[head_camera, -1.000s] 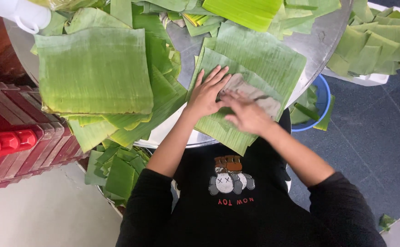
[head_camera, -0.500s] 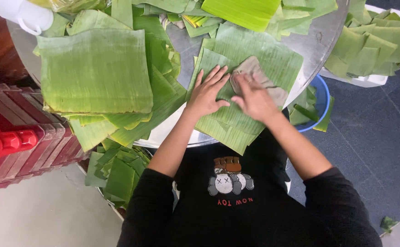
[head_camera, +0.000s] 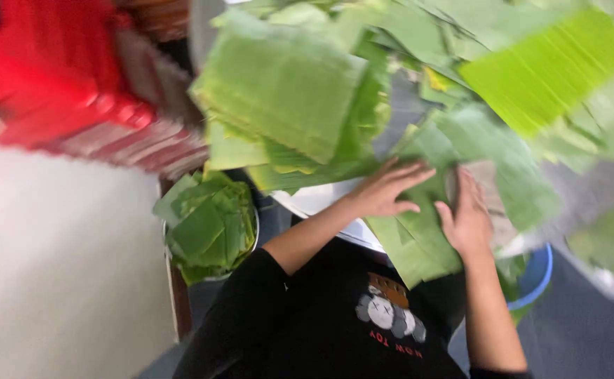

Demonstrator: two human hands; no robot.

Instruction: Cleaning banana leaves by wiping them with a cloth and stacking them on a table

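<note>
Motion blur smears the whole view; the red plastic crates (head_camera: 54, 77) run off the left edge; perhaps a grey cloth (head_camera: 493, 203) lies half-hidden under the right hand (head_camera: 469, 217).

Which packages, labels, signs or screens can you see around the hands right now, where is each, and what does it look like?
No packages, signs or screens show; the view is blurred.
Shirt print: on the person's black shirt, below both hands; grey and white cartoon figure with a brown patch above and a line of red lettering beneath.
Red crate: upper left, beside the leaf stack; no label can be made out.
</note>
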